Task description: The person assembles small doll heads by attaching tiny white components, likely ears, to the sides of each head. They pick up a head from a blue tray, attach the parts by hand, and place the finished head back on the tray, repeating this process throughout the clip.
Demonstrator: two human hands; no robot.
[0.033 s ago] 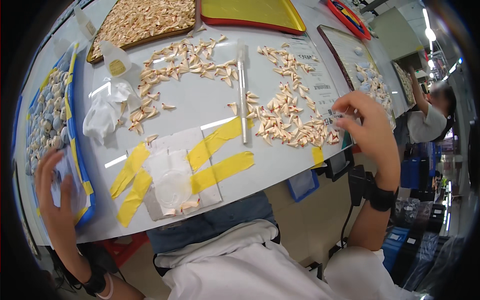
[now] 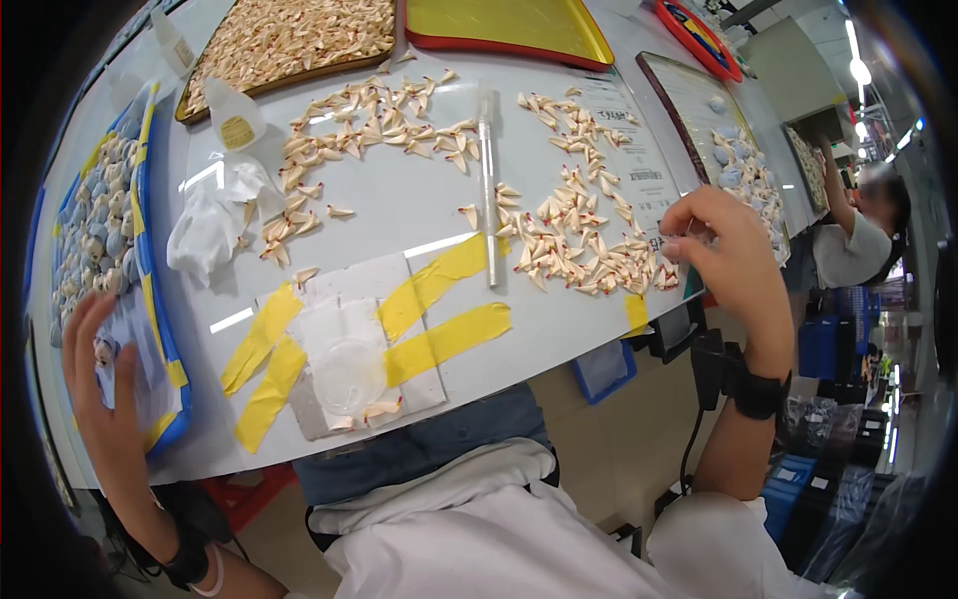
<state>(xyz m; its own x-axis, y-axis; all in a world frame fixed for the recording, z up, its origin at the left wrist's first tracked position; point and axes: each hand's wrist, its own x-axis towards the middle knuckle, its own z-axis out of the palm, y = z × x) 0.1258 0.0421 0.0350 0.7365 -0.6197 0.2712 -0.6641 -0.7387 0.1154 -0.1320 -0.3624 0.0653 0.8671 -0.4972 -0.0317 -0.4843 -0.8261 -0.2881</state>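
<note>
Head view, my inventory, largest first. White worktop [image 2: 399, 200] fills centre frame. Brown tray [image 2: 289, 40] of small cream pieces, upper left; yellow tray with red rim [image 2: 509, 25], top centre. Blue-edged tray [image 2: 150, 299] of pale shells, left edge. Yellow tape strips [image 2: 439, 339] hold a clear sheet, lower centre. Crumpled white cloth [image 2: 210, 225], left of centre. Clear thin tube [image 2: 487, 190], centre. Scattered cream pieces [image 2: 579, 240], centre right. My left hand [image 2: 105, 409], lower left, lies open on the blue-edged tray. My right hand [image 2: 723, 250], right, pinches with fingertips at the pile's edge; what it grips I cannot tell.
</note>
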